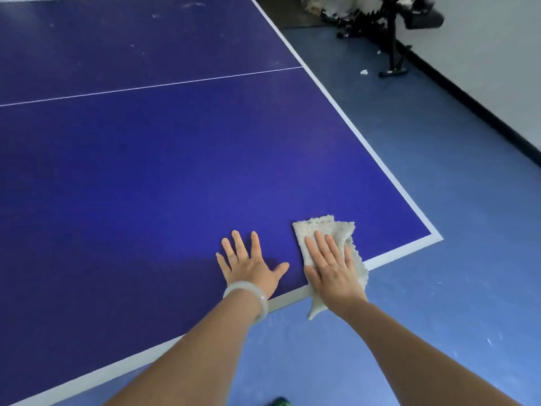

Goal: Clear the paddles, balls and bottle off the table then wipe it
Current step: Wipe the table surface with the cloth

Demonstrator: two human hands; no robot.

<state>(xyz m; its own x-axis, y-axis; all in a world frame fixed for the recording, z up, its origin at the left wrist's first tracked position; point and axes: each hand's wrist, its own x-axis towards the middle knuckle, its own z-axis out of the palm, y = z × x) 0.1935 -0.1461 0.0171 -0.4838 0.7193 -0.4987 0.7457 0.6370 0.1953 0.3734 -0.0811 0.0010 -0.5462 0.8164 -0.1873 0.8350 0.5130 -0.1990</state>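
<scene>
Wiping step, judging by cleared surface. Pressing white cloth (328, 228) flat with right hand (332, 266), fingers straight, at near corner of ping-pong table (175, 171). Bracing with left hand (248, 263), spread flat, empty. Next, probably: sweeping toward smudged far half.

A pale, glossy bangle (252, 288) rings the wrist of the left hand (248, 266)

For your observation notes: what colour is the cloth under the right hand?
Off-white, with a nubbly texture; the cloth shows best in the head view, the only view.
</scene>
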